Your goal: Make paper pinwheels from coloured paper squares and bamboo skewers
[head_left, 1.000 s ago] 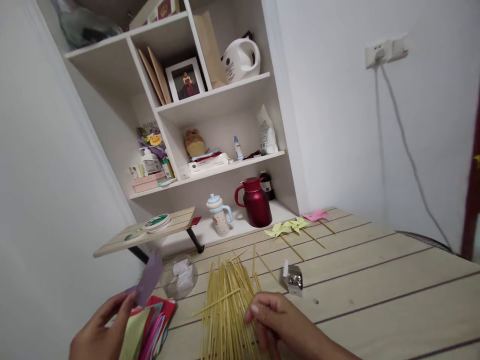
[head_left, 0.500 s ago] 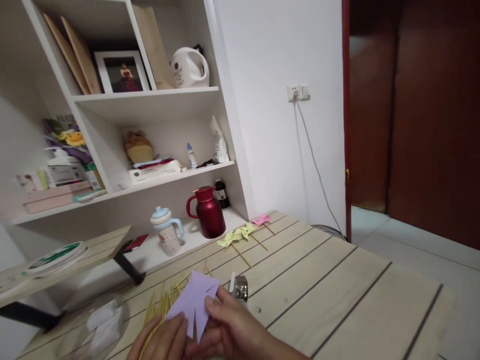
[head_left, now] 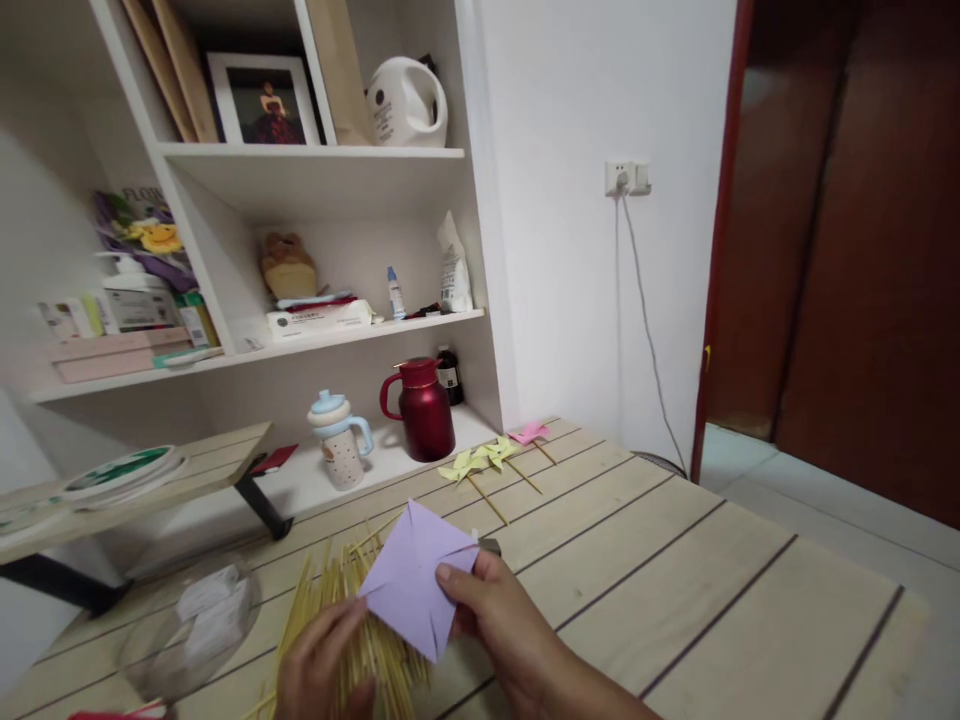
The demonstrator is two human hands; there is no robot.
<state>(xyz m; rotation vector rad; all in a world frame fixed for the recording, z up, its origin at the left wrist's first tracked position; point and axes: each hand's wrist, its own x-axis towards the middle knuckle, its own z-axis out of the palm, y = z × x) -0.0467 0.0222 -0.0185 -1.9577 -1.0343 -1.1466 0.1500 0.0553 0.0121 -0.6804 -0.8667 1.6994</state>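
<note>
A square of purple paper [head_left: 420, 585], slit inward from its corners, is tilted up above the table. My right hand [head_left: 499, 610] pinches its right side, thumb on the front face and fingers behind. My left hand [head_left: 322, 650] is by the paper's left corner, fingertips at or just touching the edge, its thumb apart below. Beneath both hands lies a loose bundle of thin yellowish sticks [head_left: 330, 590]. Partly hidden behind the paper and right hand is a small metallic object [head_left: 489, 546].
Two yellow paper pinwheels [head_left: 480, 460] and a pink one [head_left: 531, 433] lie on sticks at the table's back edge. A clear round container [head_left: 251, 610] with white packets is at left. Behind stand a red jug [head_left: 426, 415] and a blue-lidded cup [head_left: 341, 450]. A low wooden stand [head_left: 217, 450] is left.
The purple paper has turned and now lies flatter as a square, its slit flaps closed up. My left hand has drawn back from its face to the left corner. The view has shifted slightly.
</note>
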